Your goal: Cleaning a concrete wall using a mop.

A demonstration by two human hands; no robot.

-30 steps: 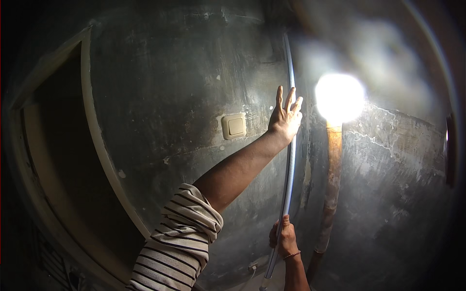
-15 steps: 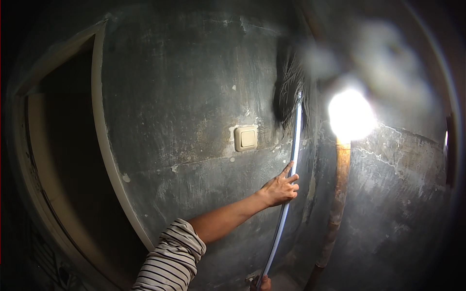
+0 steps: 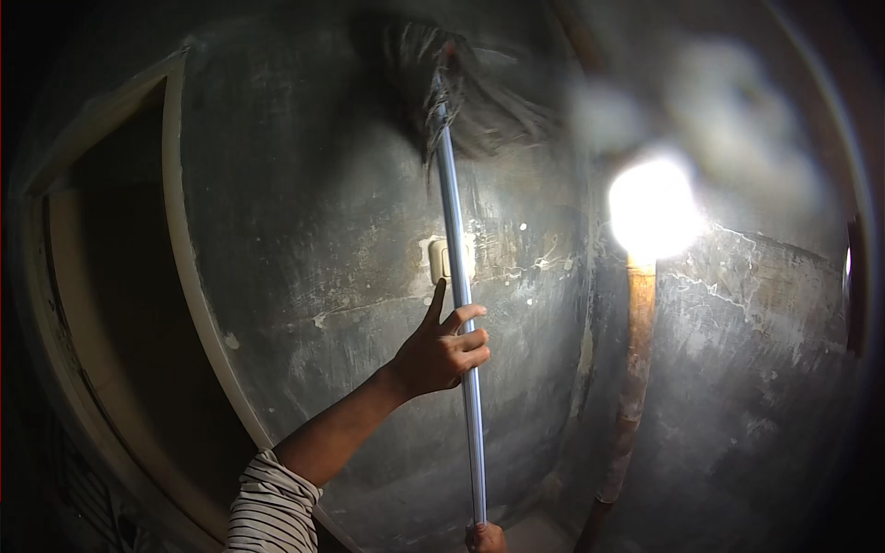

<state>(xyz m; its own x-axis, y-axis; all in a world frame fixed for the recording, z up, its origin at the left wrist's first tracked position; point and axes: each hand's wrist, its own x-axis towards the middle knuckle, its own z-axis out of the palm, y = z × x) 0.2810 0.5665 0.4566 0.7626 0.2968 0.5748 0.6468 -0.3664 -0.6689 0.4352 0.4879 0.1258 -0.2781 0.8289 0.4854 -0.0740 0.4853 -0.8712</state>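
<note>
A long-handled duster stands almost upright before me, its pale blue, shiny pole (image 3: 452, 217) topped by a dark, stringy head (image 3: 461, 88) that is blurred against the wall. My left hand (image 3: 441, 352), at the end of a striped sleeve, grips the pole about midway, one digit pointing up along it. Lower down, at the bottom edge, my right hand (image 3: 486, 537) is closed round the pole; most of that arm is out of view. Behind the pole, a cream light switch (image 3: 438, 261) is partly covered.
Grey, patchy plaster covers the wall (image 3: 286, 203). On the left is a doorway with a pale frame (image 3: 175, 184). A very bright lamp (image 3: 654, 210) glares at the top of a brown bamboo pole (image 3: 636, 341), right of the duster, near the room's corner.
The duster's head has swept left and up from near the corner to above the switch. Both hands still hold the pole; my left hand has moved left with it.
</note>
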